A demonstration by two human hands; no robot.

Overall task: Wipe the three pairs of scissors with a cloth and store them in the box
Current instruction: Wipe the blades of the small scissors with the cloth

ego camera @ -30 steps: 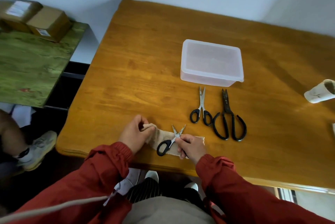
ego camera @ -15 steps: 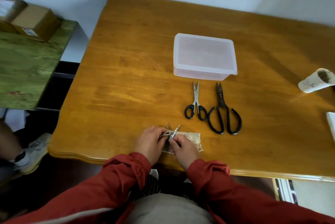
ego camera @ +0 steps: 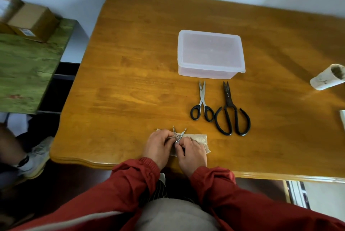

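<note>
table: big orange-brown wooden table point(ego camera: 130, 81); everything for the job sits on its near-right part.
box: see-through plastic box point(ego camera: 211, 53), past the scissors and well away from the hands. The lid looks to be on, and I can't make out any scissors inside.
large scissors: all-black pair point(ego camera: 230, 113) lying flat with the tips toward the box, nobody touching it.
medium scissors: black handles, silver blades point(ego camera: 202, 103), just left of the large scissors with the handles almost touching. Also untouched.
left hand: left hand point(ego camera: 158, 145) at the near edge, fingers curled in and pinching the small scissors around the pivot. Can't tell if there's cloth under the fingertips.
right hand: right hand point(ego camera: 190, 153) right next to it, fingertips also clamped on the small scissors, just below the pivot.
cloth: beige cloth point(ego camera: 199, 140) on the table under both hands, its right end sticking out.
small scissors: silver pair point(ego camera: 179, 133) held over the cloth, blades spread in a V pointing away from the person. The handles are hidden.
progress: early days, I'd say. This looks like pair one of three mid-wipe. Nothing's stored yet, two pairs are still to wipe, and the lid has to come off.
</note>
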